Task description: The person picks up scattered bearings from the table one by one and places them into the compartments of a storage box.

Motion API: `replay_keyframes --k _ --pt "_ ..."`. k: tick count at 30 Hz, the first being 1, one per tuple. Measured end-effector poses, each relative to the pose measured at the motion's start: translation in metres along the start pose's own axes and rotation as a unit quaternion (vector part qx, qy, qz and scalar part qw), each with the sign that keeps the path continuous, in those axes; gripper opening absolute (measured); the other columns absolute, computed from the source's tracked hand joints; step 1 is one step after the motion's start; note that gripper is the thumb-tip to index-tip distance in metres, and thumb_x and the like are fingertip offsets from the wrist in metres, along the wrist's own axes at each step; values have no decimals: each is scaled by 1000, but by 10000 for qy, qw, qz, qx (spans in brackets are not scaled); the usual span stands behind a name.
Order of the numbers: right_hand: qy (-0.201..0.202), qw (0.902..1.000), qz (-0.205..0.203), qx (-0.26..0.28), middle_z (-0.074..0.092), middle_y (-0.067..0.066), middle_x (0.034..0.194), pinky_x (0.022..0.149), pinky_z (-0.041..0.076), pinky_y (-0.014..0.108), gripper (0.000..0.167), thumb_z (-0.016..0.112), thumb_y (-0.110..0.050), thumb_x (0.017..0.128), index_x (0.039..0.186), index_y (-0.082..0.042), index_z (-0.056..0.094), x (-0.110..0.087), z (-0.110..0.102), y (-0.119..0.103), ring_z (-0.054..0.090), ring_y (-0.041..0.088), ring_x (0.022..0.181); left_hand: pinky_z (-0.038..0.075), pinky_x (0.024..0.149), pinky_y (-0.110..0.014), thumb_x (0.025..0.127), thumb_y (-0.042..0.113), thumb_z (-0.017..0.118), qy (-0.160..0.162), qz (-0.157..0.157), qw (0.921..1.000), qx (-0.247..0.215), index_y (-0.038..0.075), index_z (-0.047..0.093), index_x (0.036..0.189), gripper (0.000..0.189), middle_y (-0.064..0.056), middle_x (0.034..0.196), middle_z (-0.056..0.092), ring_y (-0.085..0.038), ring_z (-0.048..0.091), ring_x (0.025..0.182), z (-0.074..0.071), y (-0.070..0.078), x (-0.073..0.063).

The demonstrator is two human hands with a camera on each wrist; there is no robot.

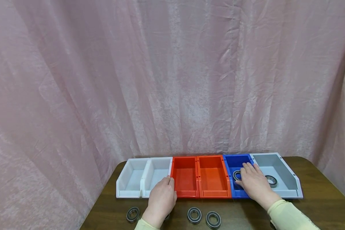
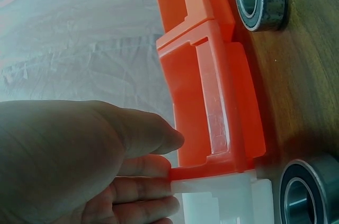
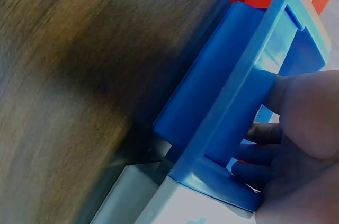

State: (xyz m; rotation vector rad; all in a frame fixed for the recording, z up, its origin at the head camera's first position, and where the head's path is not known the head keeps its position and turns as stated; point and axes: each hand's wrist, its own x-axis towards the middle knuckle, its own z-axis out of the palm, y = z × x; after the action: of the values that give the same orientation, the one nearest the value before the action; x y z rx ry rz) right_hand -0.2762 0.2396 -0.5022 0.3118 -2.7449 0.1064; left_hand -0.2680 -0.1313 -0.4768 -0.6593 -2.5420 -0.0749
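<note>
My right hand [image 1: 255,182] reaches into the blue bin [image 1: 240,158], with its fingers extended. A ball bearing [image 1: 236,174] lies in that bin beside the thumb. In the right wrist view, the fingers [image 3: 259,154] dip behind the blue bin's front lip, and no bearing shows there. My left hand [image 1: 162,195] is at the border between a white bin [image 1: 160,166] and the red bin [image 1: 185,174]. Its fingers are fairly straight and its thumb [image 2: 168,138] is near the red bin's edge; no object shows in its grasp.
On the brown table [image 1: 109,209] before the bins lie several bearings, including one at left [image 1: 133,214] and two near the middle [image 1: 194,215]. An orange bin [image 1: 213,174] adjoins the red one. The grey bin [image 1: 286,174] at right holds a bearing [image 1: 271,181]. A pink curtain [image 1: 172,80] hangs behind.
</note>
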Motion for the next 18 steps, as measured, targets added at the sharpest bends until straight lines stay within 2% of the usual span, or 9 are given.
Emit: replay_keyframes --k 12,18 --pt "177 9996 -47 -226 66 38 133 121 37 70 53 90 -30 92 115 13 68 0 5 -1 58 57 135 65 88 -41 81 13 91 66 29 10000 18 -5 77 117 42 -19 116 76 -32 75 99 1 -1 0" --pt "57 9997 4 -255 66 38 134 121 36 71 54 90 -29 91 116 13 68 1 3 -3 58 57 135 65 89 -40 82 12 90 15 17 10000 31 -5 77 118 42 -19 118 76 -32 75 101 1 0 -1"
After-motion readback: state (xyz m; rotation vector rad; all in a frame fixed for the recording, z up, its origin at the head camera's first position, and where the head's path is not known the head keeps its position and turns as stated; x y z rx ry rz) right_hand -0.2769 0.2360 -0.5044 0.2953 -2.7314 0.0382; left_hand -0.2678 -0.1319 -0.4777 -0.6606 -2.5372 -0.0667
